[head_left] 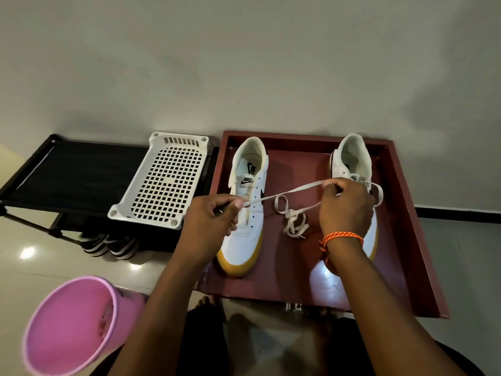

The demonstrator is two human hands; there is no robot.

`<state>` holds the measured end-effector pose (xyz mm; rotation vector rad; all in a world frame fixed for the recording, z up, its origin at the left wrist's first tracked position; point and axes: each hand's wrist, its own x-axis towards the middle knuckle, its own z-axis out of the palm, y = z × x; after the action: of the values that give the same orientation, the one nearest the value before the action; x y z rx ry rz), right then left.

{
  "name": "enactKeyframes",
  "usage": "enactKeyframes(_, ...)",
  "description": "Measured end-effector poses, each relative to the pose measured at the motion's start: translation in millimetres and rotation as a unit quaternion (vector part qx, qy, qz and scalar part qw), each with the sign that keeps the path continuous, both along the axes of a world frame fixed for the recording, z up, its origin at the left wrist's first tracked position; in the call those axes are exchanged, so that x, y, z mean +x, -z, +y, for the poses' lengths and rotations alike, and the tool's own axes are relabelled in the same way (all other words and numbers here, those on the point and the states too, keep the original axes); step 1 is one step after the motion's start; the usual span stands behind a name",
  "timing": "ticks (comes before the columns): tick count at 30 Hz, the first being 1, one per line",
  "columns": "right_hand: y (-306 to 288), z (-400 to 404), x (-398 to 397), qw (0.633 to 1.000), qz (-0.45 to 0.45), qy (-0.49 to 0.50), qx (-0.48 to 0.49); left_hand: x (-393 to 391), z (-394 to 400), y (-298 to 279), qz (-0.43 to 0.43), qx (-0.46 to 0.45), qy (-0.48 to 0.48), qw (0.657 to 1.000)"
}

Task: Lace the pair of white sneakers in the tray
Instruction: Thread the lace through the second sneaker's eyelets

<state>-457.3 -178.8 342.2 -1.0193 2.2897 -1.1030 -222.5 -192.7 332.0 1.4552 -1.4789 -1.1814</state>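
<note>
Both your left hand (208, 221) and right hand (345, 204) pinch the shoelace (287, 192) taut; even the ends, then feed one tip into the right sneaker (352, 161) beneath your right fingers (332, 185)

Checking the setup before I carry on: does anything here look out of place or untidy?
A second lace lies in a loose tangle on the maroon tray between the two sneakers. The pink bucket at lower left lies tipped on its side. The white basket sits upside down on the black rack.
</note>
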Motion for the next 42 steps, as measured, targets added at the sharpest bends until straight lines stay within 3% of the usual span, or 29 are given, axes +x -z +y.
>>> enactKeyframes(1,-8,7,5,1.000,0.002,-0.023,0.004,2,3,-2,0.018,0.002,-0.008,1.000)
enactKeyframes(3,-21,9,20,0.987,0.044,-0.089,-0.125,3,7,-5,0.028,-0.008,-0.015,0.999)
enactKeyframes(6,6,-3,40,0.955,0.066,-0.224,-0.181,-5,5,-5,-0.052,-0.046,0.021,0.997)
enactKeyframes(9,17,3,63,0.931,-0.087,-0.330,-0.131,-16,-2,-6,-0.084,-0.069,0.076,0.991)
enactKeyframes(11,17,6,76,0.920,-0.126,-0.354,-0.115,-17,-9,-6,-0.062,-0.049,0.104,0.991)
enactKeyframes(15,24,-11,63,0.924,-0.122,-0.353,-0.081,-12,-24,-2,-0.040,-0.035,0.128,0.990)
enactKeyframes(21,33,-25,42,0.952,-0.004,-0.295,-0.076,4,-35,9,-0.063,-0.020,0.108,0.992)
enactKeyframes(25,36,-24,41,0.943,0.071,-0.317,-0.066,7,-36,11,-0.052,-0.020,0.104,0.993)
enactKeyframes(29,26,-16,60,0.912,0.211,-0.318,-0.148,5,-35,12,-0.043,-0.020,0.099,0.994)
enactKeyframes(31,29,-16,71,0.909,0.186,-0.344,-0.146,5,-35,13,-0.045,-0.028,0.103,0.993)
enactKeyframes(36,36,-18,82,0.939,0.011,-0.313,-0.143,8,-36,11,-0.056,-0.030,0.095,0.993)
enactKeyframes(39,35,-18,81,0.951,-0.018,-0.283,-0.122,16,-38,15,-0.132,-0.023,0.056,0.989)
enactKeyframes(42,38,-16,77,0.955,0.058,-0.285,-0.058,23,-36,19,-0.331,-0.037,0.040,0.942)
